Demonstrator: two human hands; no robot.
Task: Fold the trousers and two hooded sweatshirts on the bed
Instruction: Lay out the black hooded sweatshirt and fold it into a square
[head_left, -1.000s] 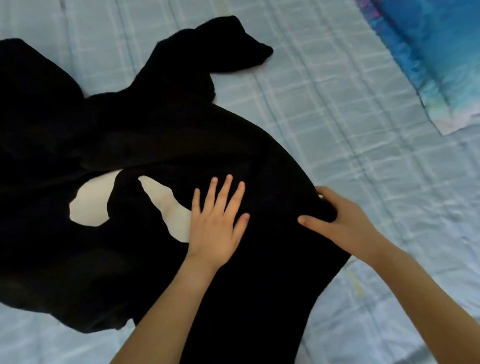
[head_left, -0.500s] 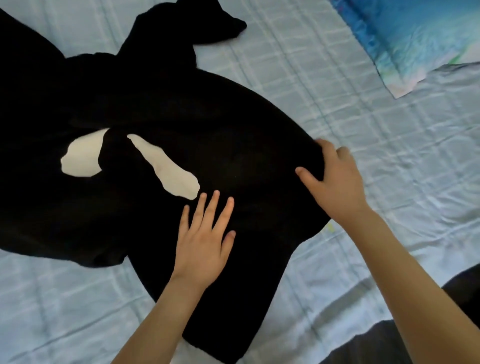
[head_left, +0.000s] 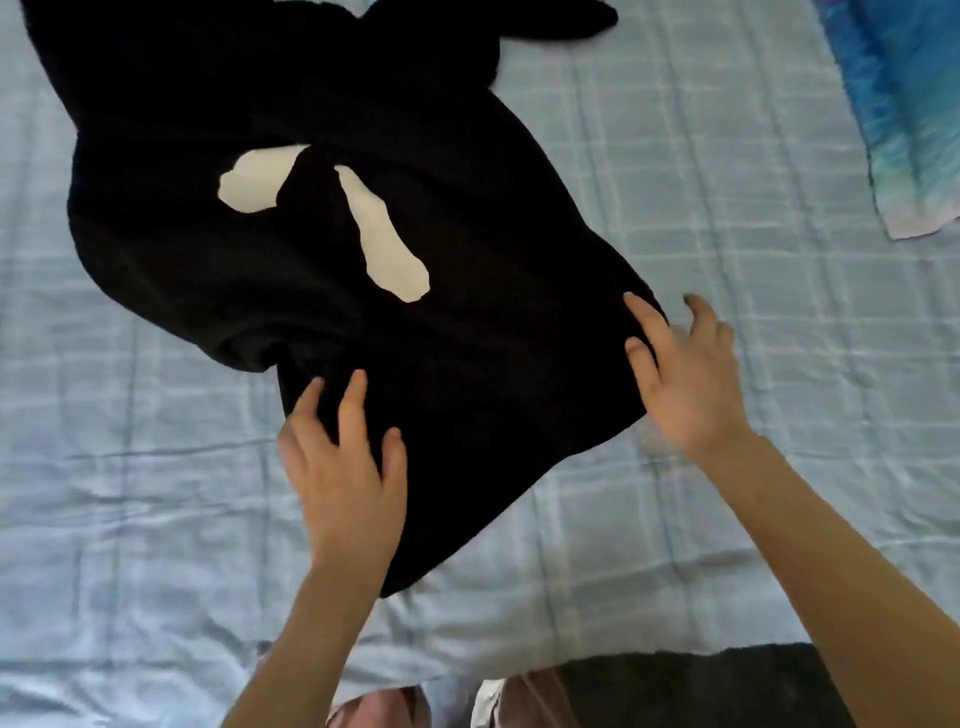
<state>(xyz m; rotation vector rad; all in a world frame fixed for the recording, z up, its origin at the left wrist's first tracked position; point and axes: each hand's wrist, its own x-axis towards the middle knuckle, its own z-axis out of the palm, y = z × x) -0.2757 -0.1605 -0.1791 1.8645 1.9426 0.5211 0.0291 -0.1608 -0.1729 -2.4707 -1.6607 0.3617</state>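
Observation:
A black hooded sweatshirt with two cream patches lies spread across the light blue checked bed sheet. One sleeve reaches off toward the top edge. My left hand rests flat on the lower part of the sweatshirt, fingers spread. At the sweatshirt's right edge my right hand is blurred, its fingers apart and touching the fabric edge, with nothing gripped. No trousers or second sweatshirt can be told apart here.
A blue patterned pillow lies at the upper right corner. A dark cloth sits at the bottom edge, near my body. Bare sheet extends to the left and right of the sweatshirt.
The view has shifted down, so the sweatshirt sits higher in frame. My left hand slid toward the hem. My right hand let go of the right edge and opened.

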